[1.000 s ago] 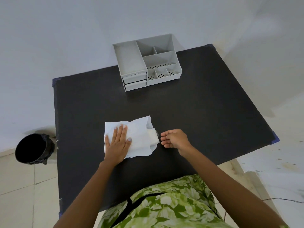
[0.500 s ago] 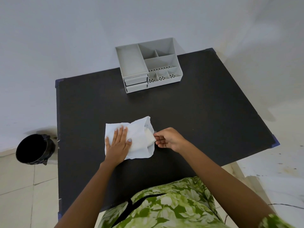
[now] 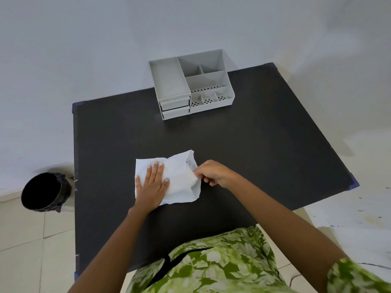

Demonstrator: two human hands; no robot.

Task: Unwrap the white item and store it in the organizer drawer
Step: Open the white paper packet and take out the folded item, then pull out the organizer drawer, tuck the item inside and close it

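A white cloth wrapper [image 3: 179,187] lies on the black table [image 3: 254,144], folded around a cream-white item [image 3: 191,176] that shows at its right opening. My left hand [image 3: 152,185] lies flat on the cloth's left half, fingers spread. My right hand [image 3: 211,173] is at the right opening, with thumb and fingers pinched on the white item's end. The grey organizer [image 3: 190,85] stands at the table's far edge, its two small drawers [image 3: 175,107] at the front left both closed.
A black bin [image 3: 44,192] stands on the tiled floor left of the table. A pale wall rises behind the organizer. My green patterned clothing [image 3: 211,267] is at the table's near edge.
My right hand moved left from beside the cloth to its opening and closed on the white item. The left hand stayed flat on the cloth.
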